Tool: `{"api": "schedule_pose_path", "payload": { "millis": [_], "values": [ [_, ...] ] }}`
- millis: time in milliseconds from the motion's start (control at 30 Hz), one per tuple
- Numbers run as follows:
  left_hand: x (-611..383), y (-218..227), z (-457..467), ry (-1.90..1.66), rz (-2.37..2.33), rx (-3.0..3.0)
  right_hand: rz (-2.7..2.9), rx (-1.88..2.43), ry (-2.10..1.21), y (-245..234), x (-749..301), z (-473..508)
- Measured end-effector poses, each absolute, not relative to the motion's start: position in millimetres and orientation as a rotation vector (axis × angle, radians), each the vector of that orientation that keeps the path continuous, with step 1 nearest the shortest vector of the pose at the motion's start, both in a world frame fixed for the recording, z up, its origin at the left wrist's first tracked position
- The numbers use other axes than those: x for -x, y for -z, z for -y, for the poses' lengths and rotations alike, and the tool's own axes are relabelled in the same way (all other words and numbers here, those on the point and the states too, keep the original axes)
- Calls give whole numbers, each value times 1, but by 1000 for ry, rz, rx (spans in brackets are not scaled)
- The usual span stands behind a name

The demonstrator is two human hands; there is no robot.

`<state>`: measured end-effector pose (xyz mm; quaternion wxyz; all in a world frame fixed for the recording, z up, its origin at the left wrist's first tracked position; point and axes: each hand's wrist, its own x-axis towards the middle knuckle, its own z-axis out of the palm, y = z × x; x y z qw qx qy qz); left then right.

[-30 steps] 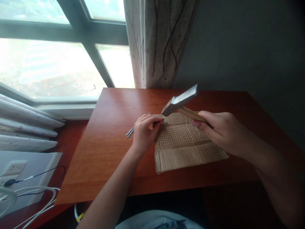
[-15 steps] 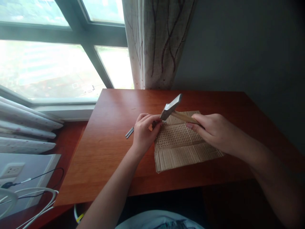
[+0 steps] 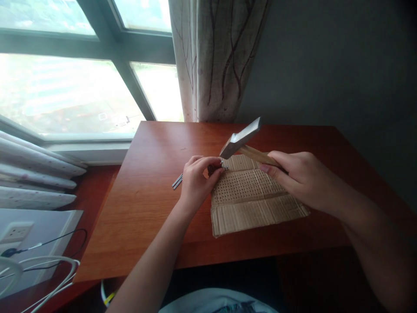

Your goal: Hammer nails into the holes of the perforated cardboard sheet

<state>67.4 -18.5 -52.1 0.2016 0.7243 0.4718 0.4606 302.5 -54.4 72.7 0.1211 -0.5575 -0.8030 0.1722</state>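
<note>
Hammer (image 3: 243, 138), as I see it from afar, has its handle wrapped in my right hand (image 3: 295, 174), seemingly so its head can tilt near my left hand (image 3: 198, 178); there thumb and forefinger stand narrow by small metal bits (image 3: 225, 168), though I cannot tell whether they pinch one; cardboard (image 3: 247, 213) lies beneath, probably shielding the table (image 3: 146, 230); metal rods (image 3: 177, 181) lie just beside that hand, presumably for easy reach; tabletop stretches beyond the cardboard, leaving room toward the far edge.
</note>
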Motion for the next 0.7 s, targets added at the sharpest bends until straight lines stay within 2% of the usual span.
{"api": "schedule_pose_path", "payload": {
  "millis": [300, 700],
  "values": [
    [-67, 46, 22, -1172, -1408, -2045, 2402, 1682, -529, -57, -300, 49],
    [-61, 56, 22, -1165, -1378, -1992, 2372, 1656, -551, -65, -300, 53]
  ]
}}
